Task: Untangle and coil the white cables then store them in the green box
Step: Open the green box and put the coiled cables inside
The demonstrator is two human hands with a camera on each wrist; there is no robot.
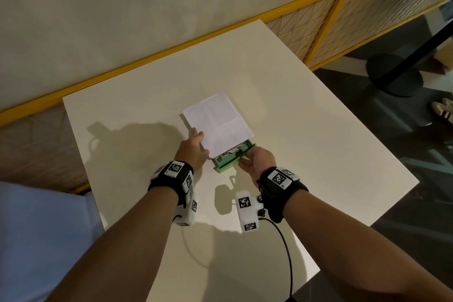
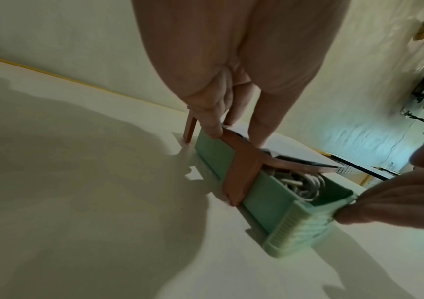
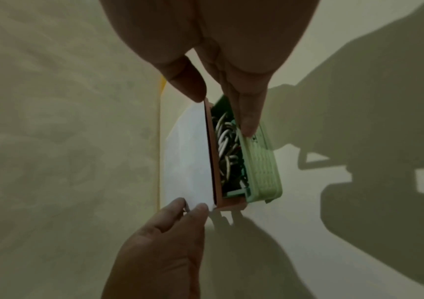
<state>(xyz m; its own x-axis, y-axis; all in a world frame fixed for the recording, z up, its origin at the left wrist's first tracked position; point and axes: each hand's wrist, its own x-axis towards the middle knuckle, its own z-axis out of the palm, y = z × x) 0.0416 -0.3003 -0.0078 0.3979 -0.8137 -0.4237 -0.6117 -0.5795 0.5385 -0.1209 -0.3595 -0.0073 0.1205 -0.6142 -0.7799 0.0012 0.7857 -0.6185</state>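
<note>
A green box (image 1: 226,164) lies on the white table (image 1: 306,130). Coiled white cables (image 3: 225,139) sit inside it, showing through the uncovered near end (image 2: 305,184). A lid (image 1: 218,122) with a white top and pinkish sides (image 2: 241,161) covers most of the box, tilted and not fully seated. My left hand (image 1: 199,138) pinches the lid's left edge, with the fingertips (image 2: 213,121) on its rim. My right hand (image 1: 246,158) pinches the box's near right corner (image 2: 344,204); its thumb (image 3: 185,83) touches the lid's corner and a finger (image 3: 249,113) lies on the end wall.
The table's near edge is close behind my wrists, and its right edge drops to a dark floor. A black table base (image 1: 394,76) and a shoe (image 1: 442,109) are off to the right. A yellow-framed panel (image 1: 318,24) runs along the wall behind.
</note>
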